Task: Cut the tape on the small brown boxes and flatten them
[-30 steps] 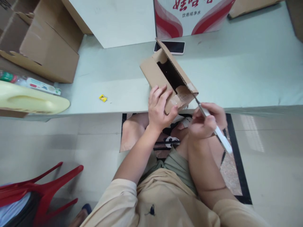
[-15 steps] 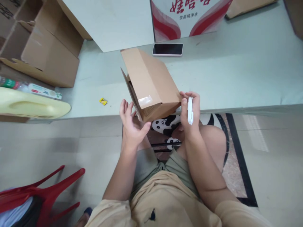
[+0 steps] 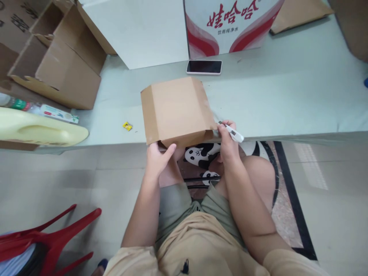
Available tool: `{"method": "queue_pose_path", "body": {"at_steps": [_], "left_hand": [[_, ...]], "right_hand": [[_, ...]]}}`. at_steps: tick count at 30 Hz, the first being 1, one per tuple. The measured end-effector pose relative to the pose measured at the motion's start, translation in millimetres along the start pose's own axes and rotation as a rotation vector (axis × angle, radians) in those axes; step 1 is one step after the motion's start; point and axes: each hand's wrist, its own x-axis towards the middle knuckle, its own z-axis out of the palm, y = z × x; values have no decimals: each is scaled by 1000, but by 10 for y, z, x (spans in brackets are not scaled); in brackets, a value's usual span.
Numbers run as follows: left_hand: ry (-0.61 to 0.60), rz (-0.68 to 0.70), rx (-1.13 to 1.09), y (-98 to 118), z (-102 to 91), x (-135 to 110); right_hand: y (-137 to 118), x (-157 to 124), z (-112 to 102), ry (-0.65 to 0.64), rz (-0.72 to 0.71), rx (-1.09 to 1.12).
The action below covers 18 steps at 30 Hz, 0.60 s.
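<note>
A brown cardboard box (image 3: pixel 178 109) is at the near edge of the table, its broad plain face turned up and its near side slanting down. My left hand (image 3: pixel 156 159) grips its near left corner, thumb in front and fingers hidden beneath. In my right hand (image 3: pixel 228 143) is a white utility knife (image 3: pixel 236 135), pointing up and left, with a short dark tip at its front end. The fingers of that hand are closed around the knife beside the box's near right corner; whether they also touch the cardboard, I cannot tell.
A phone (image 3: pixel 204 67) lies behind the box, before a white and red carton (image 3: pixel 230 34). Open cardboard boxes (image 3: pixel 71 73), a pale yellow bottle (image 3: pixel 43 126) and a small yellow wrapper (image 3: pixel 127 126) are to the left. A red chair (image 3: pixel 66 230) stands on the floor at lower left.
The box has turned and tipped so its broad face is up, its open edge no longer showing. My left hand has closed on its corner. The knife has swung from upright to slanting left.
</note>
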Motion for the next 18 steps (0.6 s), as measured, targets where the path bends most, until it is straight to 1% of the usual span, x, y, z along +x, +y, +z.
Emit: {"method": "queue_pose_path", "body": {"at_steps": [2,4,7,11,14,18], "left_hand": [[-9,-26,-113,-84,47,14],[10,-24,-186,-158,100,24],[40,-27,-247,-252,148,28],[29,-38,-275,-351,131,20],[25,-42,-294,-384,94,21],[49,-63,-316,-345,63,45]], "right_hand": [[-71,-33,21,-66,19,9],[-122,-59,33,-128,14,-8],[-162,-75,24,-193,-9,-117],[-192,-74,-1,-269,-26,-191],[-188,-76,13,-274,-47,-192],[-135,-81,64,-229,-42,-147]]}}
